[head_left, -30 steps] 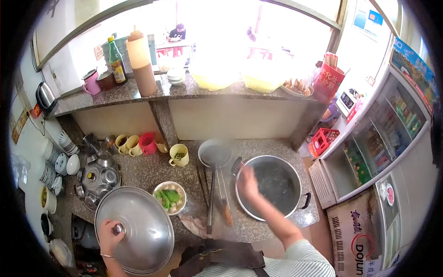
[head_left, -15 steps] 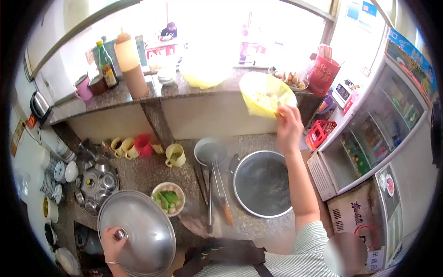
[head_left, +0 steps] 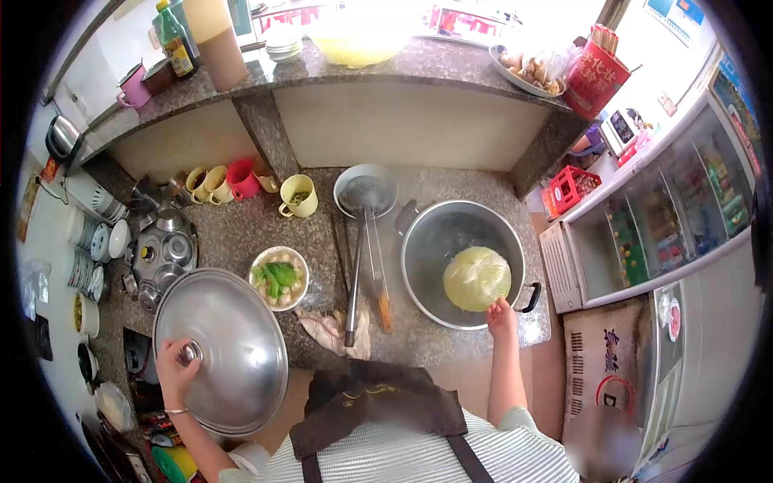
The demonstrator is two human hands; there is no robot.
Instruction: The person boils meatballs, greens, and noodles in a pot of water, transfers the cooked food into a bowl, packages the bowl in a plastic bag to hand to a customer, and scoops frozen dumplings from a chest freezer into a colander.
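My left hand (head_left: 174, 373) grips the round knob of a large metal pot lid (head_left: 241, 362), held tilted at the left front of the counter. By its rim, my right hand (head_left: 502, 316) pinches a yellow plastic basket (head_left: 475, 279). The basket is tipped over with its rounded underside up, inside the mouth of a large metal pot (head_left: 423, 241). Its inside and any contents are hidden. Dark, cloudy liquid shows in the pot. Left of the pot, a mesh strainer (head_left: 366, 196) rests on a metal bowl.
A bowl of leafy greens (head_left: 279, 278) stands beside the lid. A crumpled cloth (head_left: 334, 332) lies near the front edge under long handles. Several mugs (head_left: 299, 196) line the back. On the raised ledge sits a dish of brown food (head_left: 527, 71). A glass-door fridge (head_left: 668, 201) stands right.
My right hand has brought the yellow basket down from above the ledge to the pot and turned it over. My left hand still holds the lid. The view has tilted downward.
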